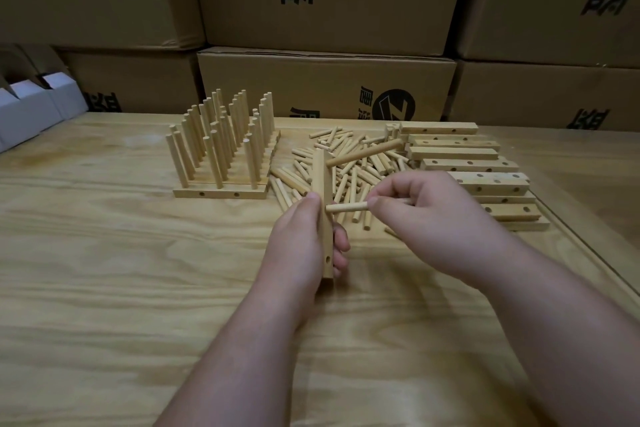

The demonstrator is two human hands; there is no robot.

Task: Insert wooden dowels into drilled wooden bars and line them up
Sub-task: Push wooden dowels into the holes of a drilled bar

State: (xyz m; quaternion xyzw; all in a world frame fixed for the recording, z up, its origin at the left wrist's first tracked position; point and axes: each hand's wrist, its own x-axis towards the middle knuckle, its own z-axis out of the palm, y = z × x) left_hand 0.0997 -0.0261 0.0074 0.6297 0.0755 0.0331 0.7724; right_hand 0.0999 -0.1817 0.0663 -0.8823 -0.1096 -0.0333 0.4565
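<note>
White boxes [33,104]: at the table's far left edge, well left of the held bar.
Table [104,288]: pale plywood; its right edge runs diagonally toward the near right corner; a wide bare stretch of it lies left of and nearer than the held bar.
Finished bars [221,191]: left of and beyond the held bar, lying side by side in a block, each with upright dowels; open tabletop between the block and the left hand.
Left hand [299,246]: grasps the held bar around its lower half, thumb on the near face, fingers curled behind.
Held bar [322,215]: upright above the table, one dowel [363,152] already seated near its top and pointing right; an unfilled hole shows near its bottom.
Second dowel [346,207]: level, its left tip at the held bar's right face.
Right hand [426,215]: right of the held bar, pinches the second dowel between thumb and fingers.
Loose dowels [349,163]: heaped just behind the held bar.
Drilled bars [474,173]: stacked right of the held bar, near the table's right edge.
Cardboard cartons [325,80]: walled up beyond the table's far edge.
</note>
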